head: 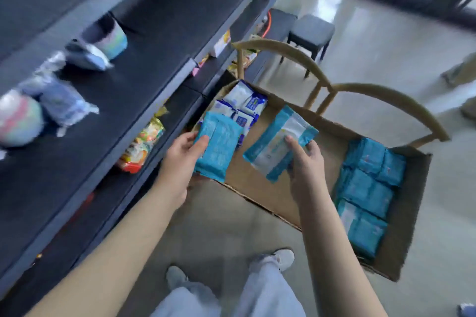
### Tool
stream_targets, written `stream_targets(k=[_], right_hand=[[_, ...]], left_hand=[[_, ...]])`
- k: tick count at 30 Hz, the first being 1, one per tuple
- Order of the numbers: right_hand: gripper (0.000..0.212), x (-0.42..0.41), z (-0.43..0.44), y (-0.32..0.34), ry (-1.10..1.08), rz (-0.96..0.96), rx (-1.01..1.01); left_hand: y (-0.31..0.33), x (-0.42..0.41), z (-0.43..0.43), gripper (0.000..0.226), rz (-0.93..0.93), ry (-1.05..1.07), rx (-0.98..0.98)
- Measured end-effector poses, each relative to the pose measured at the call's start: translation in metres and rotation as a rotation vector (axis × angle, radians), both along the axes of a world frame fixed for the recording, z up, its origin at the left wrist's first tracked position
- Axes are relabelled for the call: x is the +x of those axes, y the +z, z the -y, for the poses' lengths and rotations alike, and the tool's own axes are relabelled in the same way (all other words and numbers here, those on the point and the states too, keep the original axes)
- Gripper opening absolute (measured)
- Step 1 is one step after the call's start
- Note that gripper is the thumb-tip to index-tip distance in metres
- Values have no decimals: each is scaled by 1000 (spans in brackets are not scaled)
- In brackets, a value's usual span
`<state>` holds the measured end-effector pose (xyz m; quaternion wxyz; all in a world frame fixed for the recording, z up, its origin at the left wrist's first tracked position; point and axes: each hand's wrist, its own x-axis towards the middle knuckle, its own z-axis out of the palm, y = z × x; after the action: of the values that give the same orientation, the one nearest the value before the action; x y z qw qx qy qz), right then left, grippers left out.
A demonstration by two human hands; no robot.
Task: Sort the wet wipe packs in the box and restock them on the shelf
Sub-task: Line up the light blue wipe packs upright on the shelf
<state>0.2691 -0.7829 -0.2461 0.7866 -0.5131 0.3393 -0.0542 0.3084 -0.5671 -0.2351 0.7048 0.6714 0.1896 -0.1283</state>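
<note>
Head view, the only one supplied. We find the left hand (180, 159) gripping a teal pack (217, 147) by its near edge, thumb on the top face and the other fingers curled underneath. The right hand (306, 165) pinches a teal-and-white pack (279, 143) at its near corner, index finger laid across the white panel. Both packs hang above the cardboard box (327, 152), neither touching its floor.

Inside the box we record two sorted groups: stacked teal packs (368, 188) at the right end and white-and-blue packs (244, 105) at the left end, with bare cardboard between. The box appears to rest on a chair (283, 49) with a curved wooden back. The dark shelf (103, 100) stands just beside the box on the left and carries wrapped goods on its upper tier.

Handling, in our judgement: the packs are soft film pouches, light enough for one hand, slightly pliable and likely slick. A grip across the full width, thumb above and fingers below, should serve better than a corner pinch, which may let the pouch sag or slip.

Labels: each white-and-blue pack bears a dark blue patch, and the held packs show pale print. The frame is blurred, so we cannot read any brand or wording.
</note>
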Motion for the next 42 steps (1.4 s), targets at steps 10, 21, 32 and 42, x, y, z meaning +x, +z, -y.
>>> stream_targets(k=[10, 21, 32, 42], right_hand=[[23, 61, -257, 140, 300, 294, 52], [30, 115, -440, 211, 933, 437, 217], [25, 118, -568, 216, 1269, 298, 407], [37, 30, -700, 208, 1382, 251, 453]], left_hand=[[142, -37, -276, 46, 235, 179, -53], [195, -87, -415, 37, 365, 733, -332], [186, -142, -473, 52, 428, 1023, -824], [179, -228, -585, 60, 468, 1021, -911]])
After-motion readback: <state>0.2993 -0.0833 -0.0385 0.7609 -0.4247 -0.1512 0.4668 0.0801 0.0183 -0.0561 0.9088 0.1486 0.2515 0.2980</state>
